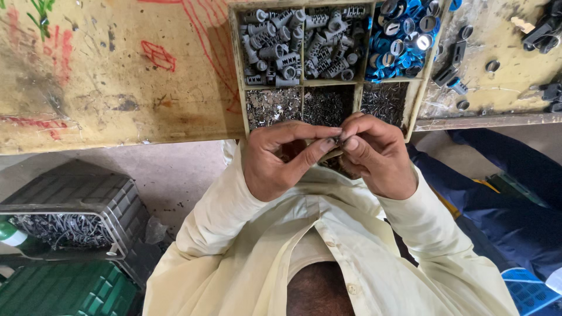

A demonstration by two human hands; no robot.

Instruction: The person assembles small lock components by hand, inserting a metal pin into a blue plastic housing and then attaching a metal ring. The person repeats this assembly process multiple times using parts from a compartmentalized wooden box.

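1. A worn yellow workbench (117,76) marked with red scribbles is seen beyond the hands.
2. A small dark metal part (338,140) is pinched between the fingertips of the left hand (281,161) and the right hand (377,155), both closed around it.
3. Just beyond the hands, a compartmented tray (239,82) is filled with grey ribbed plastic pieces (304,44), blue caps (404,35) and small metal bits (319,105).
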